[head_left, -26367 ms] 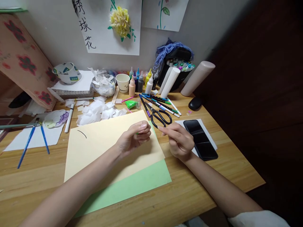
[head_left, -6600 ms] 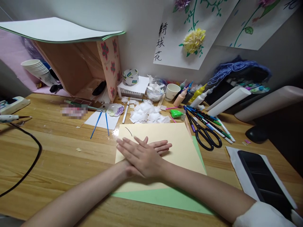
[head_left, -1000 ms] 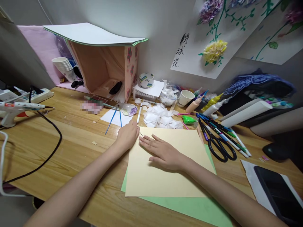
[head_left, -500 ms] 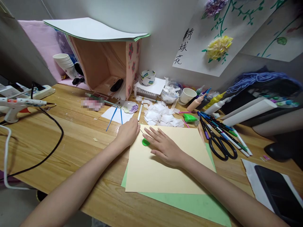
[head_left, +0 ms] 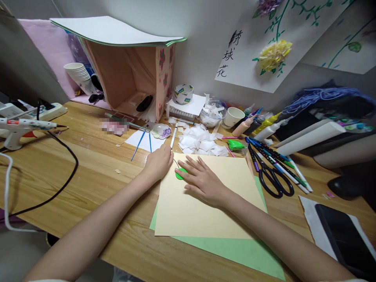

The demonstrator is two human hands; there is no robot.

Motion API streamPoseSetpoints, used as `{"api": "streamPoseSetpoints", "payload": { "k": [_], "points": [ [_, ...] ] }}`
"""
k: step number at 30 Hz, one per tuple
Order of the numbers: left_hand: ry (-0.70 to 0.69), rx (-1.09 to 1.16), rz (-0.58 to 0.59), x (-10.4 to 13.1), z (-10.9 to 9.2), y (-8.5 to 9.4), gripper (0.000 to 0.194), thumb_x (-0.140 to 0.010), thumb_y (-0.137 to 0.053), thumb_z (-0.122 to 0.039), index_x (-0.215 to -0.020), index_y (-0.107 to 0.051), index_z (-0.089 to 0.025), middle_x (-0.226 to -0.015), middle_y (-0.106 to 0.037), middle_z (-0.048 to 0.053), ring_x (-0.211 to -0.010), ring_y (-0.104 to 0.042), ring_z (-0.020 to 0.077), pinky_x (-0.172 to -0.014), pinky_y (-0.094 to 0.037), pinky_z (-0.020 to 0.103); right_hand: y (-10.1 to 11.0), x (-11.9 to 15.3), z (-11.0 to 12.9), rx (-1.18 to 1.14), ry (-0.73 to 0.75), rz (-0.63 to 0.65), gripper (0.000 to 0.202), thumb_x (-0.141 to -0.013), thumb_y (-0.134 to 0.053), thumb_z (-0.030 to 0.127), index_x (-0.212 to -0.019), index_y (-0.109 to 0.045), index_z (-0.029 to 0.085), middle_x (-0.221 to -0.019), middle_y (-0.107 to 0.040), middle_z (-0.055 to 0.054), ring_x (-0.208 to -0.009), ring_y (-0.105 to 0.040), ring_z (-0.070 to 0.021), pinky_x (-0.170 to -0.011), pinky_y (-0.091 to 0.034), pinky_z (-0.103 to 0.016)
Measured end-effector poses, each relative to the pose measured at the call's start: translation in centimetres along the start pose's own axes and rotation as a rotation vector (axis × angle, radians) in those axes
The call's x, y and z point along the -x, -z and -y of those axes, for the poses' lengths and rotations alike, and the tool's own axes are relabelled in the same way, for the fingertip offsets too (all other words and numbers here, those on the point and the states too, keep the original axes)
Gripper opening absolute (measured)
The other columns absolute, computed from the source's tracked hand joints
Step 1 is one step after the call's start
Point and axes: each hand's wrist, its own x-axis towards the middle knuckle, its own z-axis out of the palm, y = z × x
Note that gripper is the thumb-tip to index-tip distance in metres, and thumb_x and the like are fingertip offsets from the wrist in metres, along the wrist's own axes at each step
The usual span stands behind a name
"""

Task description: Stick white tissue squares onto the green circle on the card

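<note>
My left hand (head_left: 159, 161) rests at the far left corner of a cream sheet of paper (head_left: 205, 219), its fingers closed in a pinch. A thin dark strand (head_left: 176, 162) runs from these fingers to a small flat green disc (head_left: 180, 174), which looks like modelling clay. My right hand (head_left: 202, 179) lies over the sheet with fingers outstretched. Its fingertips touch the disc and cover part of it. Underneath the cream sheet, a light green sheet (head_left: 232, 250) sticks out at the front and right.
Beyond the sheet lie white paper scraps (head_left: 201, 141) and a green clay packet (head_left: 236, 145). Black-handled scissors (head_left: 273, 180) and several pens are at the right, near a phone (head_left: 340, 235). A glue gun (head_left: 17, 129) and its cable (head_left: 75, 168) occupy the left.
The right hand's fingers have shifted slightly on the green disc. More of the strand shows now, and it looks more curved. My left hand keeps its place.
</note>
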Motion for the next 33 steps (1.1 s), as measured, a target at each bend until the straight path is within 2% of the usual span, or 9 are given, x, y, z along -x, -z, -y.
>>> {"api": "streamPoseSetpoints", "payload": {
  "k": [4,11,16,21,25,30,33],
  "points": [
    [-0.002,0.013,0.008,0.0,0.0,0.0,0.03,-0.094,-0.024,-0.033,-0.096,-0.049,-0.016,-0.095,-0.06,0.009,-0.085,-0.061,0.0218,-0.066,-0.042,0.03,0.0,0.0,0.0,-0.001,-0.03,-0.02,0.056,-0.094,-0.035,0.045,-0.145,-0.021,0.027,-0.153,-0.016,-0.003,-0.143,-0.008,-0.0249,-0.113,-0.014,-0.054],
    [0.006,0.063,0.039,0.0,0.0,0.2,0.029,-0.094,-0.025,-0.034,-0.097,-0.048,-0.017,-0.101,-0.06,0.011,-0.089,-0.06,0.0225,-0.071,-0.043,0.031,0.2,0.1,0.0,-0.038,0.006,-0.041,0.058,-0.094,-0.037,0.04,-0.146,-0.018,0.022,-0.151,-0.025,-0.006,-0.142,-0.015,-0.0232,-0.114,-0.016,-0.053],
    [0.016,0.067,0.05,0.0,0.0,0.2,0.028,-0.094,-0.026,-0.034,-0.1,-0.048,-0.017,-0.103,-0.059,0.011,-0.091,-0.06,0.0227,-0.073,-0.043,0.031,0.1,0.2,0.2,-0.044,0.092,-0.046,0.057,-0.094,-0.039,0.035,-0.145,-0.022,0.018,-0.148,-0.031,-0.009,-0.14,-0.022,-0.0221,-0.114,-0.016,-0.051],
    [0.012,0.066,0.033,0.1,0.0,0.1,0.03,-0.094,-0.025,-0.033,-0.098,-0.049,-0.016,-0.102,-0.06,0.011,-0.089,-0.06,0.0225,-0.072,-0.043,0.031,-0.1,0.4,0.5,-0.055,0.109,-0.062,0.048,-0.095,-0.038,0.031,-0.141,-0.033,0.02,-0.14,-0.045,-0.006,-0.136,-0.031,-0.02,-0.116,-0.013,-0.051],
    [0.004,0.052,0.019,0.1,0.0,0.1,0.03,-0.094,-0.025,-0.033,-0.097,-0.049,-0.016,-0.1,-0.06,0.011,-0.087,-0.06,0.0226,-0.07,-0.042,0.031,-0.2,0.8,0.8,-0.035,0.141,-0.123,0.048,-0.093,-0.038,0.025,-0.14,-0.035,0.014,-0.141,-0.044,-0.009,-0.136,-0.031,-0.0203,-0.115,-0.018,-0.048],
    [0.017,0.048,0.014,0.0,0.0,0.0,0.031,-0.094,-0.024,-0.033,-0.097,-0.05,-0.016,-0.097,-0.06,0.011,-0.088,-0.06,0.0219,-0.071,-0.042,0.031,-0.4,0.9,1.2,-0.048,0.189,-0.181,0.042,-0.089,-0.039,0.018,-0.13,-0.049,0.012,-0.129,-0.057,-0.01,-0.125,-0.048,-0.0185,-0.114,-0.026,-0.045],
    [0.021,0.056,0.018,0.1,0.0,0.0,0.031,-0.094,-0.025,-0.035,-0.097,-0.05,-0.016,-0.098,-0.06,0.01,-0.088,-0.06,0.0216,-0.072,-0.042,0.03,-0.5,1.0,1.3,-0.05,0.192,-0.236,0.042,-0.088,-0.039,0.015,-0.128,-0.051,0.011,-0.126,-0.059,-0.011,-0.122,-0.052,-0.0182,-0.113,-0.029,-0.045]
  ]
}}
